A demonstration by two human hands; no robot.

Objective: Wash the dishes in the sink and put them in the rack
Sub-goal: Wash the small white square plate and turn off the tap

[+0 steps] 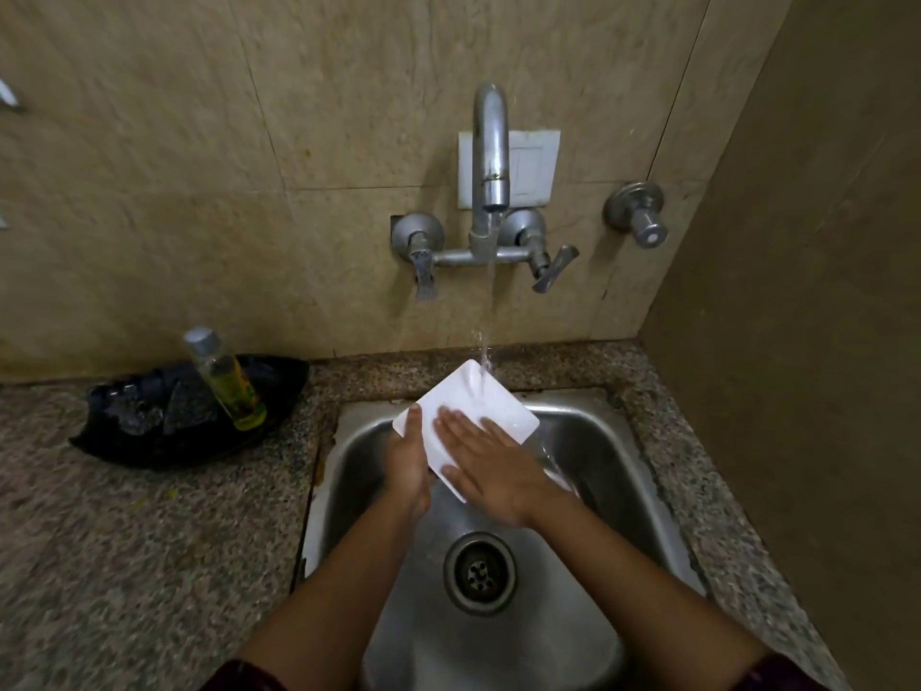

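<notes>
Plate rinse over the sink, mid-wash.

White square plate (476, 416) is tilted over the sink (588, 441), one corner pointing away under the tap stream (491, 291). Left hand (408, 466) curls its fingers around the near-left edge and carries it; right hand (491, 463) lies flat, fingers spread, on the face, gripping nothing. No rack in view, so the left hand looks set to carry it there.

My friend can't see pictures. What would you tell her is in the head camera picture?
Two bare hands rinse a white square plate under running tap water above a steel sink: the left hand grips its edge and the right hand lies flat on it. A bottle of yellow liquid stands in a black tray on the speckled counter.
</notes>
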